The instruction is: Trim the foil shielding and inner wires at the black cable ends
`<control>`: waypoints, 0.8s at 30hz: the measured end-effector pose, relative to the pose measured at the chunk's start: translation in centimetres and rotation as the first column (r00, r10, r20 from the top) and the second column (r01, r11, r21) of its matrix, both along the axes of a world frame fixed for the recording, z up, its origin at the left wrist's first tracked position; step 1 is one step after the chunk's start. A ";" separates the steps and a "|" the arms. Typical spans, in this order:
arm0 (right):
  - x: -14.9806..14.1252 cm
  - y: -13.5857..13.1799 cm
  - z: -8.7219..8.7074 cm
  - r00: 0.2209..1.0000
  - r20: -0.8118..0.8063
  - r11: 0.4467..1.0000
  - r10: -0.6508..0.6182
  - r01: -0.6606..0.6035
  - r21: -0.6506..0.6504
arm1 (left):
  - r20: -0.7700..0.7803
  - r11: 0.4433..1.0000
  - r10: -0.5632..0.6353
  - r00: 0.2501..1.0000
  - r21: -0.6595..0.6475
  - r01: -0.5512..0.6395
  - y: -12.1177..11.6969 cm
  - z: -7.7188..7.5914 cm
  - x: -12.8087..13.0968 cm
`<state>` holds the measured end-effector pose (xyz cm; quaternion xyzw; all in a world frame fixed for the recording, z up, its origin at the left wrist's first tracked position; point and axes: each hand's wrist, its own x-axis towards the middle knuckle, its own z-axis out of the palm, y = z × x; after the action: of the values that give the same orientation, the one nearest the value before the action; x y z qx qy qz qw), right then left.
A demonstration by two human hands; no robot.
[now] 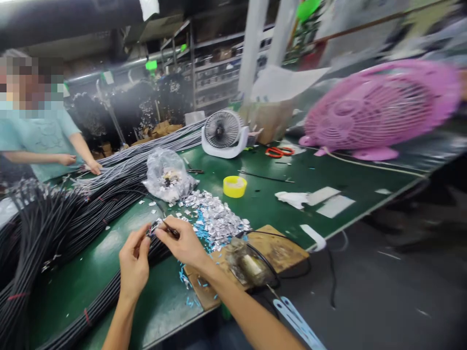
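Black cables (40, 214) spread left of the left hand (134, 257), whose thumb and fingertips pinch a cable end (151, 228). A plastic bag (168, 172) lies beyond both hands. The right hand (184, 243) is closed around a slim dark tool (172, 231) beside that cable end. Foil scraps (219, 218) lie just past the right hand, a yellow tape roll (234, 187) farther off, a wooden board (286, 245) to the hand's right, a pink fan (379, 107) well away.
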<state>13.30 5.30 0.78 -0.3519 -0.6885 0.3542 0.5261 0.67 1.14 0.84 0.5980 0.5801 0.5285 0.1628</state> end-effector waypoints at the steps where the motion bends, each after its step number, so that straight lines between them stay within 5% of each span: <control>1: 0.0 -0.1 -0.1 1.000 -0.009 1.000 0.022 -0.022 0.003 | 0.002 1.000 0.008 1.000 0.000 -0.008 -0.1 0.1 0.0; 15: 0.1 -0.6 0.2 1.000 -0.026 1.000 -0.003 0.002 -0.031 | 0.061 0.989 0.074 0.995 0.126 -0.081 -0.8 0.5 -0.3; 24: 0.3 -0.9 -0.4 0.983 0.131 0.977 0.131 -0.151 0.152 | 0.061 0.961 0.123 0.991 0.243 -0.134 -1.5 0.4 -0.7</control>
<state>13.61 4.42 0.36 -0.2791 -0.7685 0.3119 0.4840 -0.06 -0.37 1.26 0.5625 0.5437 0.6194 0.0660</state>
